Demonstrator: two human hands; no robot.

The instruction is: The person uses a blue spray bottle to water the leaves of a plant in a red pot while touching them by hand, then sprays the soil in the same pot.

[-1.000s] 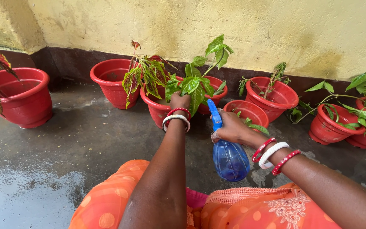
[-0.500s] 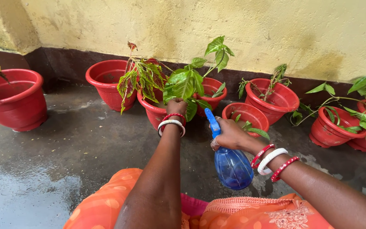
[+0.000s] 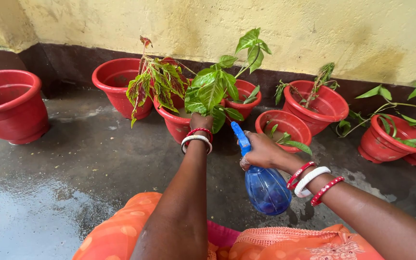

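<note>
Left hand — closed among the green leaves at the rim of the pot, as half a second ago; the foliage now stands slightly higher and fuller above it. Right hand — wrapped round the neck of the blue sprayer, right of the pot, nozzle aimed at the leaves; position barely changed. Small pot just beyond the sprayer.

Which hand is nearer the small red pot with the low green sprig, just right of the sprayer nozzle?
Right. The right hand, gripping the blue spray bottle, sits just left of that small red pot. The left hand is farther left, among leaves.
</note>
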